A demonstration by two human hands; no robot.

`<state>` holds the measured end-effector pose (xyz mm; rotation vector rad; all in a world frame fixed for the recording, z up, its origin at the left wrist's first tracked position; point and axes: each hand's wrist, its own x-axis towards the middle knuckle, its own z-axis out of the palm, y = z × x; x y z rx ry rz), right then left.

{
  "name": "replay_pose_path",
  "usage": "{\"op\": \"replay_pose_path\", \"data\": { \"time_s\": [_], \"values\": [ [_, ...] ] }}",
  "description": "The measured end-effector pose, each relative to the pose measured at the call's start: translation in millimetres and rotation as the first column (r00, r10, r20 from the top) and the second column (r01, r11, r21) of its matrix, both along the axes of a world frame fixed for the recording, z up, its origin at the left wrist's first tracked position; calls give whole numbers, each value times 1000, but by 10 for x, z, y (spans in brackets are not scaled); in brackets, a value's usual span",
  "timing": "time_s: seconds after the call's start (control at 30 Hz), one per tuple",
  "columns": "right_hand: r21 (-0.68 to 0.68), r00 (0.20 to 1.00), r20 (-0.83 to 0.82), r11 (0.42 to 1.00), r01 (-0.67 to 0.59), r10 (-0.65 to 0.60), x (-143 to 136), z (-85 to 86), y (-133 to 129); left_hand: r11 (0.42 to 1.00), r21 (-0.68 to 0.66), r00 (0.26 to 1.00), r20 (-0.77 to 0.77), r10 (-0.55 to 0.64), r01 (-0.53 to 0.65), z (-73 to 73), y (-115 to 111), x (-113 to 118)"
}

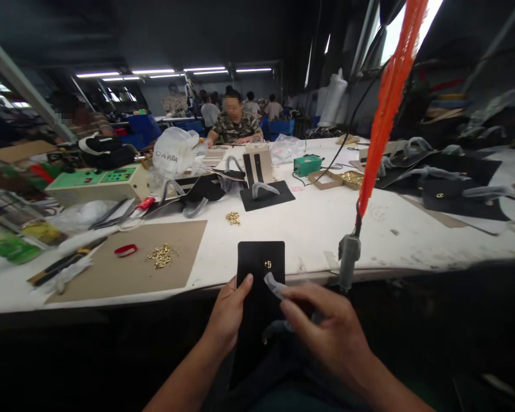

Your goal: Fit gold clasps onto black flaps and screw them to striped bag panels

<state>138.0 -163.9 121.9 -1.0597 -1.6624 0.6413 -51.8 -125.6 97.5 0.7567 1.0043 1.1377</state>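
My left hand (228,312) grips the left edge of a black bag panel (257,254), its thumb lying on the front face. The panel is tilted up over the table's front edge. Near its top sits a small gold metal fitting (268,264). Thumb and fingers of my right hand (332,326) pinch a handle strap (274,284) wrapped in clear plastic, whose free end lies just below the fitting. Lower on the panel, more wrapped strap (277,328) shows beside a second gold piece; my right hand partly hides this area.
Gold fittings (161,256) lie on a brown board (189,243) beside a red band (126,250). More gold pieces (233,218) sit mid-table. Black bag panels (450,197) are piled at right. An orange-wrapped cord (386,114) hangs close to my right. Across the table sits a person (236,123).
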Motion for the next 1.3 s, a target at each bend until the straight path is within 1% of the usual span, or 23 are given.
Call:
{"op": "replay_pose_path", "data": {
  "time_s": [0.03, 0.07, 0.1, 0.17, 0.23, 0.4, 0.5, 0.53, 0.57, 0.6, 0.67, 0.7, 0.73, 0.8, 0.83, 0.93, 0.97, 1.0, 1.03, 1.1, 1.17, 1.23, 1.3],
  "values": [
    [-23, 995, 33, 995, 96, -95, 68, 10, 117, 1000, 9, 1000, 19, -25, 25, -7, 3, 12],
    [-66, 984, 95, 986, 154, -147, 124, -1, 240, 999, 16, 998, 35, -50, 50, -7, 5, 30],
    [-111, 972, 172, 977, 179, -159, 166, -25, 362, 997, 20, 996, 46, -77, 76, -3, 5, 49],
    [-183, 944, 312, 968, 172, -109, 214, -89, 564, 992, 25, 991, 43, -127, 126, 13, 6, 78],
    [-219, 912, 407, 965, 146, -46, 229, -132, 691, 985, 32, 986, 18, -168, 167, 26, 18, 80],
    [-266, 862, 499, 963, 54, 90, 251, -89, 801, 970, 38, 967, -100, -236, 241, 28, 91, -2],
    [-312, 843, 510, 950, -2, 169, 284, -30, 823, 960, 79, 946, -210, -247, 268, 11, 126, -27],
    [-358, 850, 483, 933, -25, 208, 299, -9, 825, 959, 105, 940, -251, -232, 265, 4, 129, -25],
    [-433, 865, 431, 900, -52, 257, 316, 12, 824, 957, 130, 932, -292, -214, 261, -2, 127, -18],
    [-523, 882, 357, 848, -85, 309, 334, 31, 819, 954, 152, 923, -330, -197, 258, -6, 121, -8],
    [-686, 912, 166, 708, -165, 374, 366, 52, 799, 947, 180, 903, -391, -179, 265, -3, 97, 20],
    [-737, 924, 72, 644, -205, 377, 375, 47, 783, 943, 189, 893, -415, -175, 273, 4, 81, 37],
    [-764, 934, -14, 599, -240, 356, 374, 31, 761, 940, 199, 883, -438, -169, 278, 12, 65, 53],
    [-767, 944, -194, 559, -315, 267, 337, -37, 700, 934, 230, 865, -483, -135, 274, 27, 29, 88],
    [-755, 933, -293, 548, -359, 208, 298, -84, 660, 931, 251, 857, -505, -107, 264, 31, 9, 104],
    [-694, 838, -545, 541, -474, 35, 135, -228, 524, 923, 317, 834, -551, -9, 219, 19, -58, 142],
    [-679, 808, -589, 547, -489, -7, 83, -265, 483, 920, 334, 828, -561, 17, 208, 11, -81, 149],
    [-672, 797, -603, 560, -485, -33, 41, -291, 451, 917, 345, 821, -570, 37, 199, 3, -102, 153],
    [-670, 807, -589, 580, -462, -37, 15, -306, 429, 916, 351, 814, -579, 50, 194, -4, -119, 154],
    [-674, 869, -494, 622, -399, 23, 20, -301, 417, 920, 340, 793, -607, 58, 193, -11, -134, 144],
    [-675, 922, -359, 642, -363, 143, 90, -246, 438, 937, 287, 763, -645, 35, 199, -13, -118, 122],
    [-693, 940, -226, 635, -341, 257, 194, -146, 477, 953, 216, 735, -678, -11, 213, -12, -81, 97],
    [-714, 932, -80, 632, -301, 353, 291, -17, 518, 954, 174, 718, -694, -56, 243, -13, -37, 86]
  ]
}}
